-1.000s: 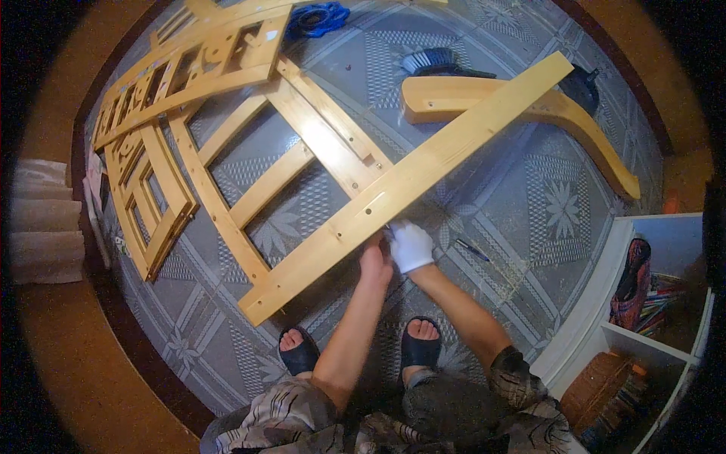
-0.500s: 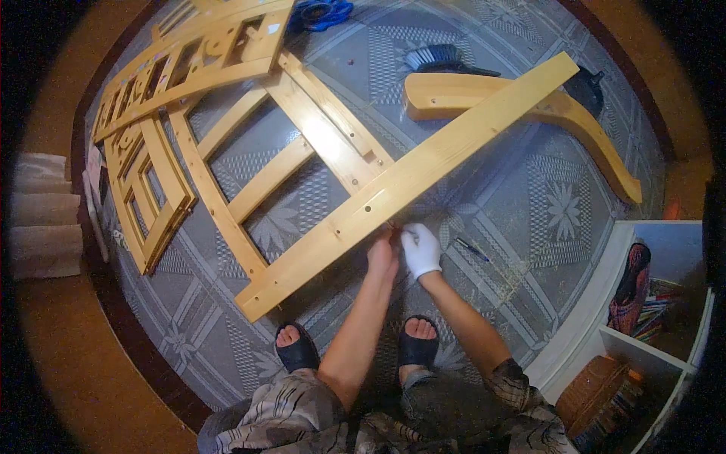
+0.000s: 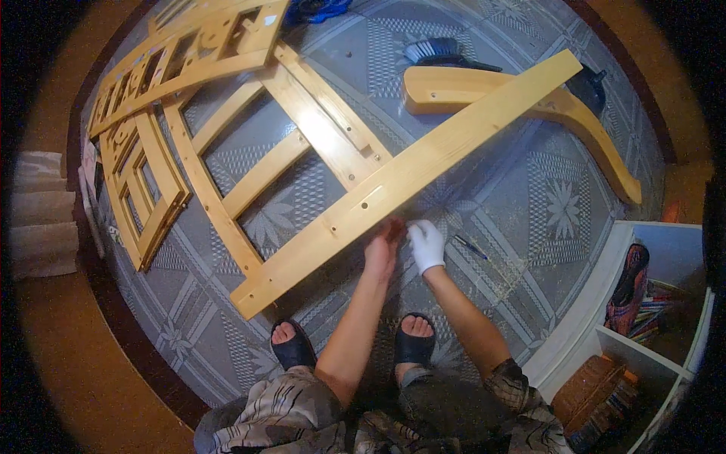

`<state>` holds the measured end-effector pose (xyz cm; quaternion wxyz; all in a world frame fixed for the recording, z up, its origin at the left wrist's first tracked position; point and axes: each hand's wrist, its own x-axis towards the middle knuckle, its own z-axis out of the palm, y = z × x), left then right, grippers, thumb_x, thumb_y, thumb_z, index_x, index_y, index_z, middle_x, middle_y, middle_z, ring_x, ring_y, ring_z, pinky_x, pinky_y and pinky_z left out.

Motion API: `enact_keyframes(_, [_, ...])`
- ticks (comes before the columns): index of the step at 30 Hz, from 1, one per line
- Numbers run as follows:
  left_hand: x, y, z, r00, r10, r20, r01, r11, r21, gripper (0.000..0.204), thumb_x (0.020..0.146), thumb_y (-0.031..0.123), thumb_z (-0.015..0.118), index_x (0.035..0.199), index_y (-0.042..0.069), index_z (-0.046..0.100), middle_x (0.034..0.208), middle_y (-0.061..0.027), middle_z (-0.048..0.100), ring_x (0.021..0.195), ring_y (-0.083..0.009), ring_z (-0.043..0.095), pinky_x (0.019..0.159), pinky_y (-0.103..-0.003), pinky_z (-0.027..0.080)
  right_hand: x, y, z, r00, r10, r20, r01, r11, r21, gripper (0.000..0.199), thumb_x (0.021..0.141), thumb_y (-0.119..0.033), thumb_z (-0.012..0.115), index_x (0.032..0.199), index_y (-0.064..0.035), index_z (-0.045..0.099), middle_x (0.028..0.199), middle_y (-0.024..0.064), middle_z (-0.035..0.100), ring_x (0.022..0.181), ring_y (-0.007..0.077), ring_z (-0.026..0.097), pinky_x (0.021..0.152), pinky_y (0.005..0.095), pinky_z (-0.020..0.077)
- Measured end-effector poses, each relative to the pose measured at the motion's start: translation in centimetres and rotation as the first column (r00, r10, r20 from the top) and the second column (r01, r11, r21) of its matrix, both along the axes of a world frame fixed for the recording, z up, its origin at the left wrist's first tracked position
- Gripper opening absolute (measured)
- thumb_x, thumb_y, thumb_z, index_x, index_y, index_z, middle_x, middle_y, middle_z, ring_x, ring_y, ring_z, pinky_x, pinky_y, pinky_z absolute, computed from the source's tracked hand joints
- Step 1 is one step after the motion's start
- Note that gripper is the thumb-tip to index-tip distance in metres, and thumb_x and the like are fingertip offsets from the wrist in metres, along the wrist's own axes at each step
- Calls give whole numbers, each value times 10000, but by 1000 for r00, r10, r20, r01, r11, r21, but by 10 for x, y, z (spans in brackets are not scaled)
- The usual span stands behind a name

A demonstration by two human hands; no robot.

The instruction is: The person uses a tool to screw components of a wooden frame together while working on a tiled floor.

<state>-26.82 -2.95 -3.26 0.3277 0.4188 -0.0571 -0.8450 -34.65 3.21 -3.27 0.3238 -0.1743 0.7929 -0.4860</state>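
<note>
A long pale wooden board [image 3: 423,168] with drilled holes lies slantwise across the end of a wooden frame with crossbars [image 3: 272,170]. My bare left hand [image 3: 383,248] is at the board's near edge, its fingers blurred and in shadow. Beside it on the right is my right hand [image 3: 427,246] in a white glove, fingers curled together toward the left hand. Anything small between the fingers is too unclear to make out. A thin dark pen-like object [image 3: 472,247] lies on the floor right of the glove.
Slatted wooden panels [image 3: 181,60] lie at the far left. A curved wooden piece [image 3: 578,125] rests under the board's far right end, near a brush [image 3: 435,51] and a black dustpan [image 3: 588,89]. A white shelf [image 3: 643,352] stands at the right. My sandalled feet are below the board.
My right hand has shifted slightly right and up, with a small turn, leaving a wider gap to the left. My left hand stays by the board's edge. The view has shifted slightly.
</note>
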Motion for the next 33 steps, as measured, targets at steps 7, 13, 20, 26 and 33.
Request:
enact_keyframes(7, [10, 1, -14, 992, 64, -113, -61, 998, 31, 164, 835, 181, 448, 895, 33, 489, 809, -95, 509, 809, -202, 490, 789, -355, 413, 3, -14, 13, 994, 92, -50, -88, 993, 77, 331, 801, -251, 431, 611, 8, 506, 556, 114, 523, 531, 208, 496, 540, 307, 385])
enact_keyframes(13, [-5, 22, 1, 980, 73, -188, -9, 947, 320, 146, 838, 80, 338, 879, 30, 470, 775, -99, 503, 720, -211, 501, 661, -322, 446, -18, -7, -8, 992, 40, -120, -56, 990, -130, 247, 810, -250, 450, 853, -14, 511, 655, 44, 507, 489, 104, 439, 449, 221, 367])
enact_keyframes(20, [0, 17, 15, 936, -142, 323, 187, 976, -113, 140, 838, 138, 395, 885, 26, 466, 706, -53, 511, 597, -132, 500, 504, -233, 431, -7, -32, 19, 912, 155, 381, -173, 985, 15, 376, 786, -278, 489, 1023, 13, 481, 650, 50, 511, 444, 97, 451, 379, 227, 382])
enact_keyframes(26, [5, 15, 22, 933, -143, 329, 166, 985, -43, 146, 826, 144, 408, 842, 21, 484, 674, -40, 503, 545, -96, 481, 461, -221, 417, -12, -37, 20, 848, 421, 321, -447, 894, 9, 359, 763, -270, 501, 971, 21, 531, 706, 112, 576, 484, 150, 511, 408, 260, 413])
enact_keyframes(33, [5, 22, 18, 872, -131, 471, 276, 927, -252, 165, 805, 112, 420, 824, -22, 515, 704, -55, 544, 578, -115, 517, 483, -233, 425, -20, -49, 34, 793, 589, 159, -610, 764, 210, 376, 728, -307, 533, 871, 40, 561, 667, 190, 571, 516, 231, 557, 493, 326, 438])
